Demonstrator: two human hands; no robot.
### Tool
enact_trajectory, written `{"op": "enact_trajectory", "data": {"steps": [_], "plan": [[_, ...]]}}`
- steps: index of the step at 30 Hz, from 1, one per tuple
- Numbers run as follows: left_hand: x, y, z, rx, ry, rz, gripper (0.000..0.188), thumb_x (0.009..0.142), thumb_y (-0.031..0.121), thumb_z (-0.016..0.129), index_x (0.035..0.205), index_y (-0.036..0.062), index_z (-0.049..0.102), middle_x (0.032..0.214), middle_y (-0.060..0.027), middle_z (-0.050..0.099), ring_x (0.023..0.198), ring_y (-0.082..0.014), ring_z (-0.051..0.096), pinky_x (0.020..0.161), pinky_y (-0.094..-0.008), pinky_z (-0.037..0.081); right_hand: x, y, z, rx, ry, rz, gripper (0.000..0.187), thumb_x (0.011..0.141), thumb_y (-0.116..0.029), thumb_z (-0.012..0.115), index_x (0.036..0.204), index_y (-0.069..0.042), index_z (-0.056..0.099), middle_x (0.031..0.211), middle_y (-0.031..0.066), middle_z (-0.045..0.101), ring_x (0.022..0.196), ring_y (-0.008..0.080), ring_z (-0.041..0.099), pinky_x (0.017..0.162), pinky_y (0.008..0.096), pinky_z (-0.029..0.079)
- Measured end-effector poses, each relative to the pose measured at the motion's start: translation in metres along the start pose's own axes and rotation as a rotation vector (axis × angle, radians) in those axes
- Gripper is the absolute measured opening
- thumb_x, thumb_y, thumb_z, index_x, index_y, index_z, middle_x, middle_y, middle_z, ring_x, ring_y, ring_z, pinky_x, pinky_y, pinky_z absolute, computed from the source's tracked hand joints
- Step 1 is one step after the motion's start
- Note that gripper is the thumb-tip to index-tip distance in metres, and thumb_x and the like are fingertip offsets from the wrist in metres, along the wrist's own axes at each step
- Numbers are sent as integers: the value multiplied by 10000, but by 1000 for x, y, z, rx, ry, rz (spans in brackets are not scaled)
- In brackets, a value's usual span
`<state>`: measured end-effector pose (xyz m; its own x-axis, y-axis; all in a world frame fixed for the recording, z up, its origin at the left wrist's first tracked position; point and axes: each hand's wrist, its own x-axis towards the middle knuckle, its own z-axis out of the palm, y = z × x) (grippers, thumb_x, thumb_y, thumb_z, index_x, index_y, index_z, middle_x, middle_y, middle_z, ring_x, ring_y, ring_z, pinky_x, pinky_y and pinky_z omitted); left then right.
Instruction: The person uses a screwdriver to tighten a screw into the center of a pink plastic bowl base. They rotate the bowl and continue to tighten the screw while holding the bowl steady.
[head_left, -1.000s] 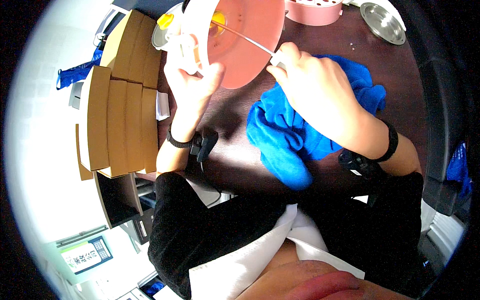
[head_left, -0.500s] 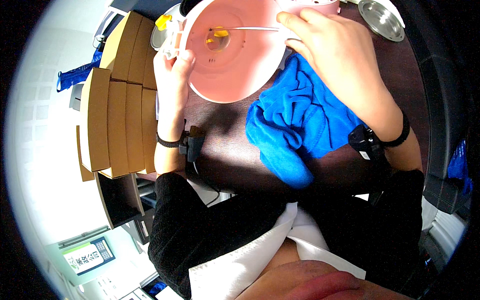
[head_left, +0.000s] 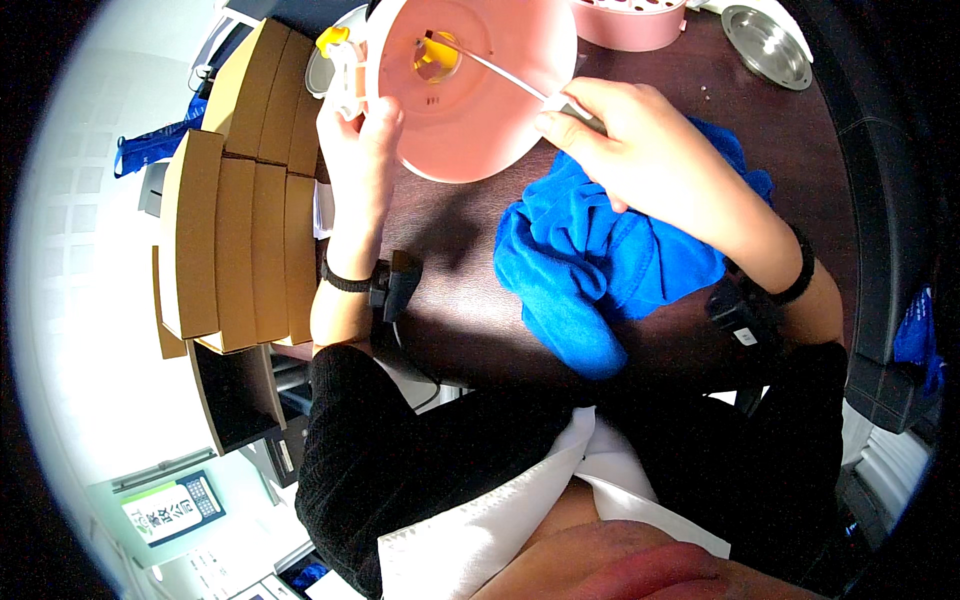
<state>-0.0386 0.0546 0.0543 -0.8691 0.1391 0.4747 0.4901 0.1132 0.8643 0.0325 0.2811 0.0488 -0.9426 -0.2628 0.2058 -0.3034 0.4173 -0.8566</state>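
In the head view a pink round bowl-shaped part [head_left: 480, 120] is held up, its hollow side facing me. My left hand [head_left: 358, 150] grips its left rim by a white bracket [head_left: 350, 75] with a yellow piece on top. A yellow part [head_left: 437, 58] shows in the opening at the bowl's middle. My right hand [head_left: 640, 150] is closed round the grey-and-white handle of a screwdriver [head_left: 515, 80]. Its thin shaft slants up and left into the bowl, and the dark tip lies at the edge of that opening; whether it touches I cannot tell. Below the right hand lies a crumpled blue cloth [head_left: 600, 250].
On the dark table [head_left: 455, 250] a pink slotted container [head_left: 628, 22] and a round metal dish [head_left: 765, 47] stand at the back right. Stacked cardboard boxes [head_left: 235, 240] line the left side. A black chair [head_left: 870, 200] borders the right edge.
My right hand has come down and nearer me, so the screwdriver shaft now slants instead of lying nearly level. The bowl has shifted slightly up, and more of the pink container shows.
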Motion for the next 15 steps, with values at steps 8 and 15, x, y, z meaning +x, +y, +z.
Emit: {"op": "enact_trajectory", "data": {"steps": [8, 15], "plan": [[-4, 1, 7, 14, -20, -12, 429, 764, 153, 581, 1147, -18, 496, 725, 34, 493, 620, -29, 432, 573, -187, 378, -2, 2, 6, -5, 32, -53, 219, 896, -191, 498, 814, 9, 530, 483, 39, 447, 377, 98, 452, 371, 261, 357], [-3, 1, 6, 45, -28, 10, 480, 767, 164, 579, 1194, -25, 469, 751, 28, 500, 634, -31, 429, 580, -188, 380, -1, -2, 5, -65, 78, -39, 275, 852, -219, 506, 728, 24, 548, 618, 221, 541, 600, 376, 566, 526, 415, 441]]}}
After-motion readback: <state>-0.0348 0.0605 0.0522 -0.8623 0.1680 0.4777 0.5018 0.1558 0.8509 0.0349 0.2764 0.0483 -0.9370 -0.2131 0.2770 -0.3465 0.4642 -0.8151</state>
